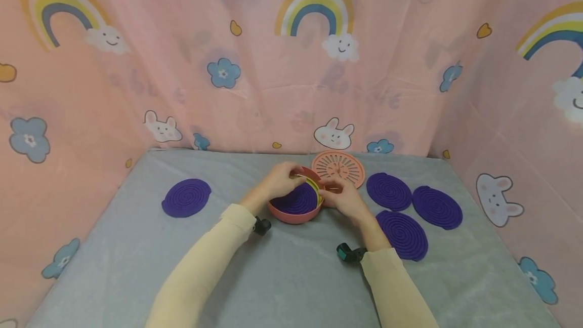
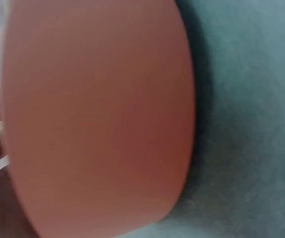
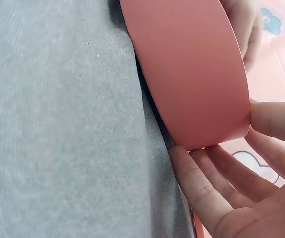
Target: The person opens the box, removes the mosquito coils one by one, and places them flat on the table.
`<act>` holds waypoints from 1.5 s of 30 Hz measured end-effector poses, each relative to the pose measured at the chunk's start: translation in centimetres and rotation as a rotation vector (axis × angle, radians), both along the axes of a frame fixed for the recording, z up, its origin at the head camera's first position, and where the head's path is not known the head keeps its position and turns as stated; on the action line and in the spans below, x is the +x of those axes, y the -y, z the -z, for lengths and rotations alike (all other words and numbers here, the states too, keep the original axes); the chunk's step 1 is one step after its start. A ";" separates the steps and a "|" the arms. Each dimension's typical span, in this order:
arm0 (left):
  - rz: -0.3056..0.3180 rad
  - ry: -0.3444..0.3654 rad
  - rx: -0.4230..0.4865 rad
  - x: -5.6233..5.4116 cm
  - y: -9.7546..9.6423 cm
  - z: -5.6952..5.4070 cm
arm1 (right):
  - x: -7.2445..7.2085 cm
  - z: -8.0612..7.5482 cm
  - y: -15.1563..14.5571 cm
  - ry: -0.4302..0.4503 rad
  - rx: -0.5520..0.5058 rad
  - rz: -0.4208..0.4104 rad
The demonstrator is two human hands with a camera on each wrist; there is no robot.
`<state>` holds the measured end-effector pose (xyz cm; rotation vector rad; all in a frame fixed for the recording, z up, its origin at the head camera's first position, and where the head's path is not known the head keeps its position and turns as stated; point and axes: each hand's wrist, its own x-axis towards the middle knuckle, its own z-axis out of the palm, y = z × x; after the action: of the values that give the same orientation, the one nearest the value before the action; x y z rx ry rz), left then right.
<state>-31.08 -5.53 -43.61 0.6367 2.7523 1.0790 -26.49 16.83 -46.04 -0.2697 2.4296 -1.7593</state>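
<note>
Your right hand [image 1: 344, 200] grips the bowl [image 1: 293, 218], thumb at the rim and fingers against the outer wall. Your left hand [image 1: 282, 179] is at the far left of the rim; whether it pinches anything cannot be told. Judged on appearance, the bowl is light, stiff and somewhat slippery on its smooth wall; take hold at the rim from opposite sides. It is salmon-pink, round, plain and matt. A purple coiled mat [image 1: 296, 201] lies inside, and a yellow piece [image 1: 315, 185] curves along the inner right side, partly hidden by your hands.

The bowl stands midway between the left and right edges of the table [image 1: 296, 267], towards the back edge. A slotted disc [image 1: 338, 169] sits just behind it, at that back edge. Three more purple mats [image 1: 388, 192] lie towards the right edge; a single purple mat [image 1: 186, 198] lies near the left edge. The mats look soft and flexible.
</note>
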 end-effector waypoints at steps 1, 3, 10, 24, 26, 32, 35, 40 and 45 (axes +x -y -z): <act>0.000 0.010 -0.014 0.0 -0.1 0.1 | 0.0 0.0 0.0 0.000 0.003 0.000; 0.000 0.031 -0.045 -0.1 -0.2 0.3 | 0.0 0.0 0.0 0.004 0.004 0.000; 0.001 0.086 -0.136 0.0 -0.5 0.3 | -0.1 0.1 0.0 0.007 -0.016 -0.003; 0.035 0.058 -0.046 -0.1 -0.1 0.1 | 0.0 0.1 -0.1 0.008 -0.015 -0.002; 0.037 0.042 -0.032 -0.1 -0.1 0.1 | 0.0 0.1 -0.1 0.005 -0.003 -0.001; 0.040 0.004 -0.017 -0.2 0.3 -0.4 | 0.2 -0.4 0.0 0.009 0.000 -0.007; 0.039 0.017 -0.005 -0.3 0.5 -0.5 | 0.2 -0.3 -0.1 0.013 -0.016 -0.011; 0.028 0.070 0.013 -0.3 0.7 -0.8 | -0.2 0.3 -0.2 0.018 -0.032 -0.021; 0.025 0.107 0.053 -0.1 0.9 -1.2 | -0.2 0.2 0.0 0.018 -0.027 -0.020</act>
<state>-31.16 -6.46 -42.40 0.5995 2.6273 1.1487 -26.67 16.85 -46.24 -0.2784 2.3843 -1.7794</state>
